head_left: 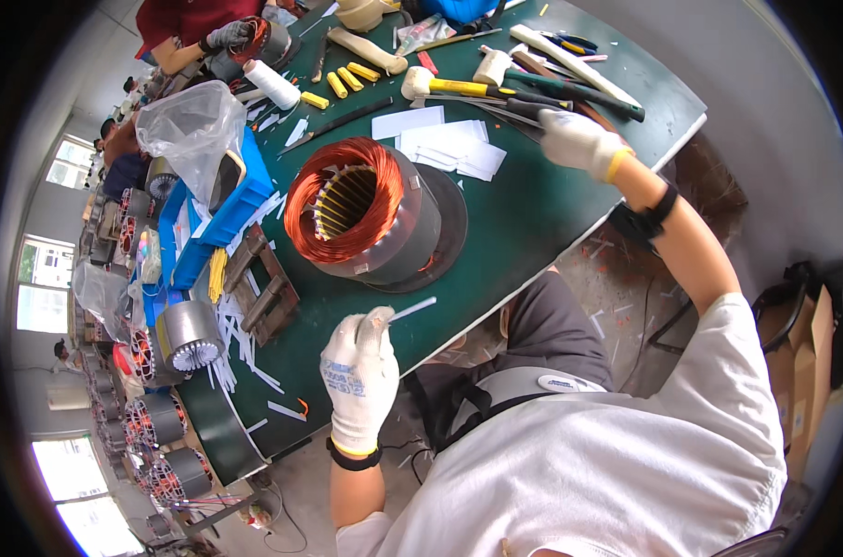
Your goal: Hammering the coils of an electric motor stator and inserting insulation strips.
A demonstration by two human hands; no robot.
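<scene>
My left hand (pixel 358 367), in a white knit glove, pinches a narrow white strip (pixel 413 308) between thumb and fingers, near the table's front edge. Just beyond it stands a motor stator (pixel 412 218), its red-brown copper windings (pixel 301 218) bulging around the slotted bore. It is tilted toward the left on a dark round base (pixel 454 223). My right hand (pixel 579 144), also gloved, reaches to the right among the tools, fingers curled beside a thin dark tool (pixel 510 114). What it grips, if anything, is hidden.
White paper sheets (pixel 454 148) lie behind the stator. Mallets (pixel 449 86), files and pliers (pixel 570 42) crowd the back right. A blue bin (pixel 222 209), wooden block (pixel 268 288) and loose strips fill the left. A co-worker's gloved hand (pixel 231 35) handles another stator at the far left.
</scene>
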